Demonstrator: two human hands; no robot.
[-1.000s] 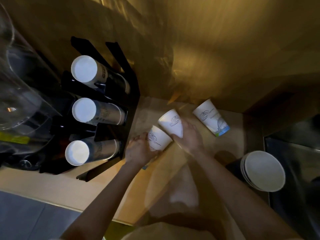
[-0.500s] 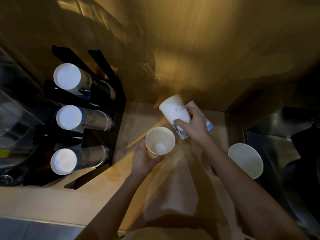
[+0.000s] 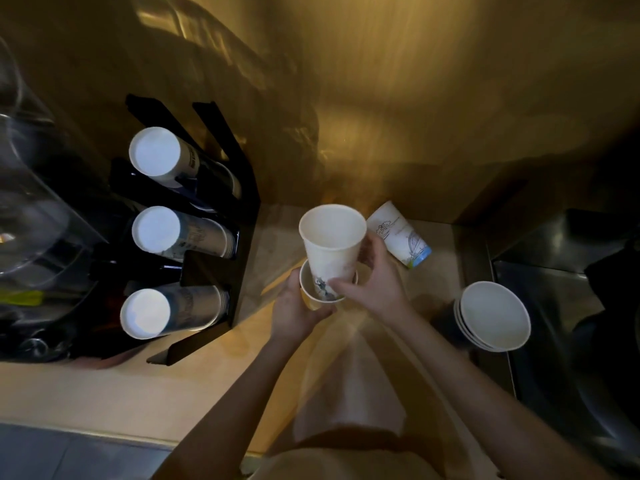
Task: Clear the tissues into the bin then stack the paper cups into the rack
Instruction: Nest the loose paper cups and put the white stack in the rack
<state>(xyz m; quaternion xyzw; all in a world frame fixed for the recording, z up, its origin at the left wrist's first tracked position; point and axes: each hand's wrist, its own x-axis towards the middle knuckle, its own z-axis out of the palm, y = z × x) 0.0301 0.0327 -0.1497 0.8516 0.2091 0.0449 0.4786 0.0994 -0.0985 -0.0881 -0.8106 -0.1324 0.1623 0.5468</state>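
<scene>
My left hand (image 3: 297, 310) grips a white paper cup (image 3: 309, 292) from below, mouth up. My right hand (image 3: 375, 278) holds a taller white paper cup (image 3: 330, 249) upright, its base set partway inside the lower cup. Another paper cup (image 3: 398, 233) with a blue rim band stands upside down on the counter behind my right hand. The black cup rack (image 3: 242, 202) stands at the left with three stacks of cups (image 3: 173, 233) lying in its slots, bottoms toward me. No tissues or bin are visible.
A stack of white paper bowls (image 3: 493, 315) sits at the right of the wooden counter (image 3: 86, 393), next to a dark metal sink (image 3: 571, 306). A clear plastic container (image 3: 31, 202) is at the far left. A golden wall rises behind.
Both hands lifted their cups off the counter and turned them mouth up. My right hand brought its cup over and lowered its base into the cup in my left hand.
</scene>
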